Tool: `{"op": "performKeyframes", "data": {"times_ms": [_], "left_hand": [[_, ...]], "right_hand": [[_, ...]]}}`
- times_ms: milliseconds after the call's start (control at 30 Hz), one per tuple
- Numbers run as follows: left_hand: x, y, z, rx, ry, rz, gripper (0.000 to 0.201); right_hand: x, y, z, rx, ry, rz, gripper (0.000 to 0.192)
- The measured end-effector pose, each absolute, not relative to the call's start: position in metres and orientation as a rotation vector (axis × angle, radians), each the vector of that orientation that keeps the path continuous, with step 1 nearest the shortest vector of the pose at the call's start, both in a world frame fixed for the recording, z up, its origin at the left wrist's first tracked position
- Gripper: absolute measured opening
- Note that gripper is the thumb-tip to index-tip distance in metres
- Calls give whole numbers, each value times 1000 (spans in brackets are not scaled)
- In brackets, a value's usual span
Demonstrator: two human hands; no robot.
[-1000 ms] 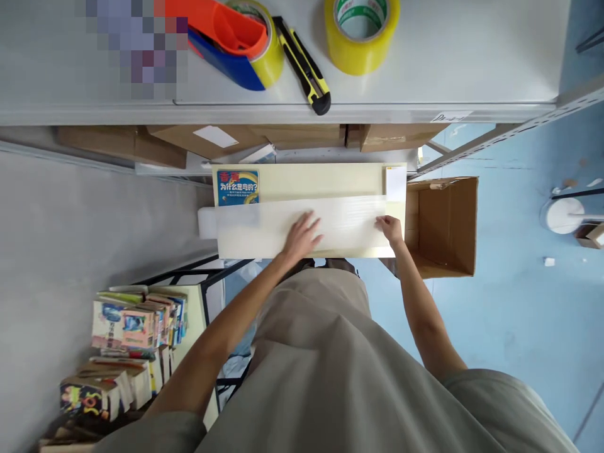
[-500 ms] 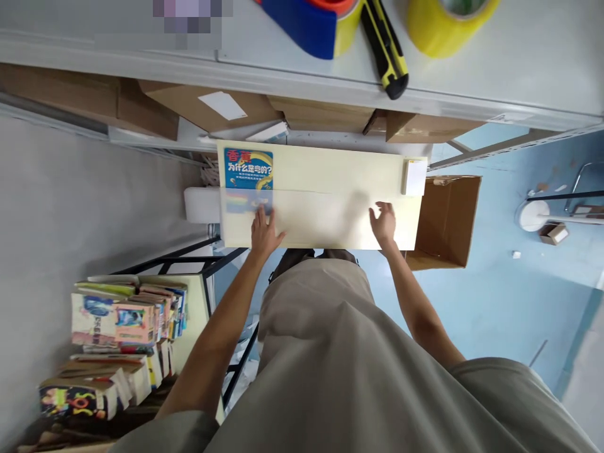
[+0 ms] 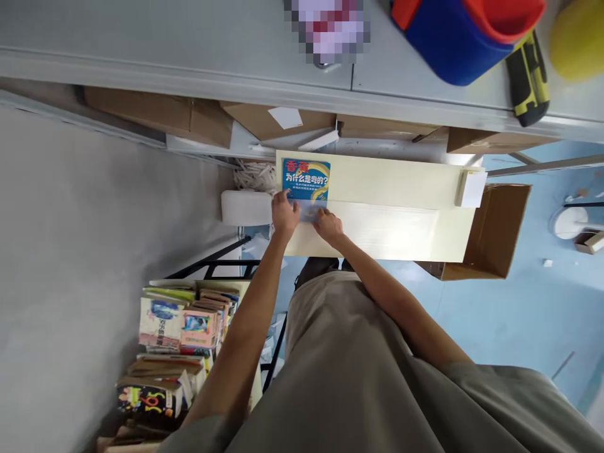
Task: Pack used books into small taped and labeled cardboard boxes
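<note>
Both hands have slid leftward: left hand (image 3: 284, 214) and right hand (image 3: 328, 225) press flat, fingers together, on the translucent white foam sheet (image 3: 377, 229) over the small blue picture book (image 3: 305, 181), which could slip askew if pressed unevenly.

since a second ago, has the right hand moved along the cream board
Yes. The right hand has slid from the white-tag end of the cream board to the blue book end, now close beside the left hand.

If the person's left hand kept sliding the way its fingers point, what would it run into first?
Most likely the blue book: the left hand points up the cream board, its fingers already at the book's lower left corner. Depth is hard to judge.
</note>
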State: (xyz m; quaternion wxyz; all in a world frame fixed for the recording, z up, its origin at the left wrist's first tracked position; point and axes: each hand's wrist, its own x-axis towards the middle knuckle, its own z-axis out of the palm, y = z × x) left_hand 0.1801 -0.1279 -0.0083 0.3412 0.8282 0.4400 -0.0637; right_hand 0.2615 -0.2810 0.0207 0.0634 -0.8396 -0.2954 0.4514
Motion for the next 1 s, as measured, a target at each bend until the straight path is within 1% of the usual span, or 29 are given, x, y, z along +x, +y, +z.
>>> {"op": "performKeyframes", "data": {"times_ms": [67, 167, 200, 233, 333, 367, 433, 567, 700, 833, 1000], "left_hand": [[193, -107, -20, 2121, 1257, -148, 57], [211, -85, -34, 2025, 1391, -217, 65], [215, -79, -38, 2000, 1403, -249, 63], [218, -73, -40, 1982, 1388, -283, 57], [221, -56, -43, 1964, 1252, -357, 26], [221, -51, -42, 1969, 1208, -362, 24], [220, -45, -40, 1979, 1141, -318, 27], [222, -48, -31, 1953, 1026, -107, 24], [231, -71, -6, 2021, 899, 68, 16], [253, -118, 41, 2202, 639, 174, 10], [282, -210, 103, 2212, 415, 235, 16]], "right_hand": [[259, -280, 14, -2564, -861, 1366, 37], [256, -284, 7, -2567, -843, 1340, 37], [254, -284, 5, -2567, -838, 1329, 37], [253, -285, 3, -2566, -833, 1318, 36], [250, -286, -4, -2556, -818, 1289, 34], [250, -288, -6, -2549, -822, 1276, 33], [248, -297, -10, -2524, -868, 1234, 31], [246, -342, -18, -2484, -1097, 1085, 34], [255, -419, -25, -2457, -1279, 940, 38], [277, -497, -31, -2443, -1309, 876, 43], [313, -571, -35, -2505, -1199, 852, 50]]}}
